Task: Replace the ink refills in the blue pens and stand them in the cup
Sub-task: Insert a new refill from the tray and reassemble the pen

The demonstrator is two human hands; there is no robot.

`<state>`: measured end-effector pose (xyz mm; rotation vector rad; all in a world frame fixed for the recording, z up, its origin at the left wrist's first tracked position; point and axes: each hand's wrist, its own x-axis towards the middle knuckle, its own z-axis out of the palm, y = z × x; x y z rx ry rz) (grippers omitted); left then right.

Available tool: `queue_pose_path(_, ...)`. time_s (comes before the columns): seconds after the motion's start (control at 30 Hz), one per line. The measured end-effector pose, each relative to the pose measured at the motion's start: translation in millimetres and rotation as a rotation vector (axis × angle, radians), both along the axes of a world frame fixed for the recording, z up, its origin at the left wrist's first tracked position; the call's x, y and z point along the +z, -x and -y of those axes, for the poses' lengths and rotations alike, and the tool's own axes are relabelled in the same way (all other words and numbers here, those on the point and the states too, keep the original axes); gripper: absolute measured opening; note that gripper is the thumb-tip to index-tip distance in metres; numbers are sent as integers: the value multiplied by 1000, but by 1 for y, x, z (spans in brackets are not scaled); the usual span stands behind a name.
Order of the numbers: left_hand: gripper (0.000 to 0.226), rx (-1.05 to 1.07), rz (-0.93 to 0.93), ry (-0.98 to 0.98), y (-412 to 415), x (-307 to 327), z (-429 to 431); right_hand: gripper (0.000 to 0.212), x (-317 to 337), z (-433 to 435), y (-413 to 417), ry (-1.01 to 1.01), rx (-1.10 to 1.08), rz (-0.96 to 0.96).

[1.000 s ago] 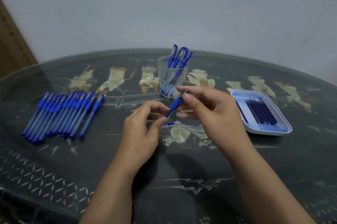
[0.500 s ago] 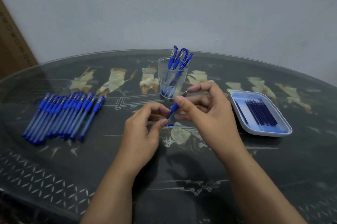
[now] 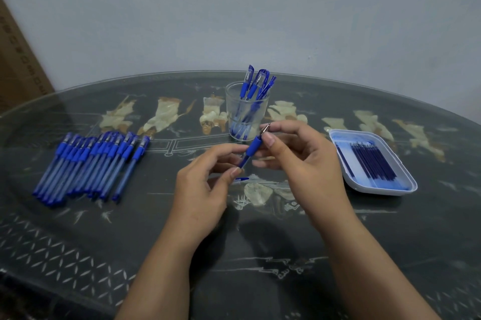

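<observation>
Both hands hold one blue pen (image 3: 252, 149) above the middle of the table, its metal tip pointing up and away. My left hand (image 3: 205, 184) pinches the pen's lower barrel. My right hand (image 3: 299, 161) pinches the blue grip section near the tip. A clear cup (image 3: 246, 114) just behind the hands holds several capped blue pens. A row of several blue pens (image 3: 91, 166) lies at the left. A white tray (image 3: 406, 181) at the right holds several dark blue refills (image 3: 372, 161).
A small blue piece (image 3: 242, 179) lies on the glass table top (image 3: 260, 254) under my hands. A cardboard box (image 3: 18, 64) leans at the far left against the grey wall. The table's rounded edge runs close behind the cup.
My right hand's fingers have shifted along the pen's grip section near the tip, and the pen sits slightly higher. The left hand keeps its hold on the barrel.
</observation>
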<state>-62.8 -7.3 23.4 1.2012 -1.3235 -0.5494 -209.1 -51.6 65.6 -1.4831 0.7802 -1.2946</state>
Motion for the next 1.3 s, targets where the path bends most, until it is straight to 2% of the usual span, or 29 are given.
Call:
queue_pose_path(0.27,48,-5,31,12,-2,-1,1,9,-1,0,-1,-29,-7,-14)
queue_pose_path(0.43,50,81,7,3,-4,-3,2,10,-14,5,-10,-46,-43,29)
queue_pose_path(0.5,52,159,-38,7,-5,-4,3,22,-32,11,-12,2,-127,-138)
queue_pose_path(0.57,51,232,-88,21,-7,-4,5,36,-51,15,-15,161,-138,-473)
queue_pose_path(0.63,49,270,-101,24,-7,-3,6,45,-68,15,-20,344,-56,-745)
queue_pose_path(0.7,49,277,-89,31,-6,-4,6,39,-78,17,-23,509,-25,-880)
queue_pose_path(0.77,50,269,-73,21,-6,-4,5,38,-82,21,-22,588,-62,-925)
queue_pose_path(0.83,51,250,-72,4,-6,-5,5,46,-78,24,-20,528,-121,-840)
queue_pose_path(0.93,51,163,-72,-26,-5,-5,5,50,-53,25,-8,218,-191,-547)
queue_pose_path(1.03,53,62,-26,-72,-2,-4,4,38,-22,28,9,-27,-189,-148)
queue_pose_path(1.13,56,-25,-1,-101,1,-4,2,27,1,22,18,-84,-161,180)
queue_pose_path(1.2,57,-75,11,-113,2,-5,2,26,10,17,18,-67,-163,254)
queue_pose_path(1.3,60,-119,15,-129,3,-4,2,26,17,12,15,-45,-152,234)
